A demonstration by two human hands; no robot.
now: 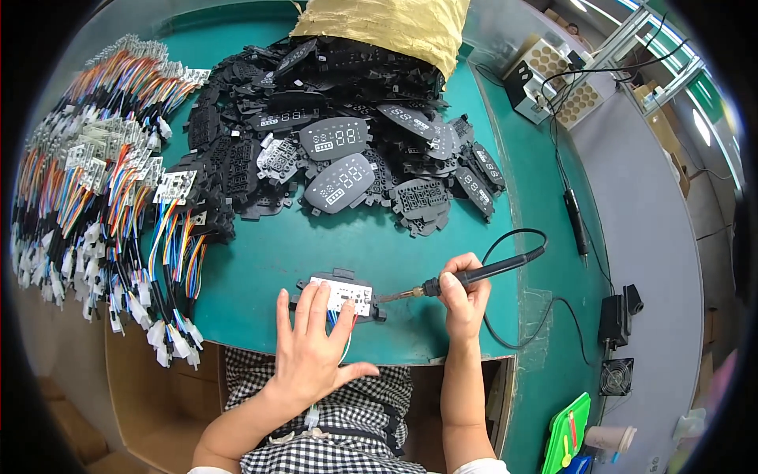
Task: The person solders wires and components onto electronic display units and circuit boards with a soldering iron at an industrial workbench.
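Note:
My left hand (309, 351) lies with fingers spread, their tips resting on a white circuit board (357, 295). The board sits in a black plastic housing (343, 275) near the table's front edge, and coloured wires run from it beneath my fingers toward my lap. In my right hand (463, 306), closed around its black handle, is a soldering iron (505, 267). Its tip points left and is at the board's right edge; whether it touches cannot be made out. A dark cable loops from the handle to the right.
Behind my hands, black display housings (339, 183) spill in a heap from a yellow sack (387, 24). Bundles of wired circuit boards (103, 182) hang over the table's left edge. To the right are another pen-shaped black tool (576, 221), a small fan (616, 377) and a green tray (567, 430).

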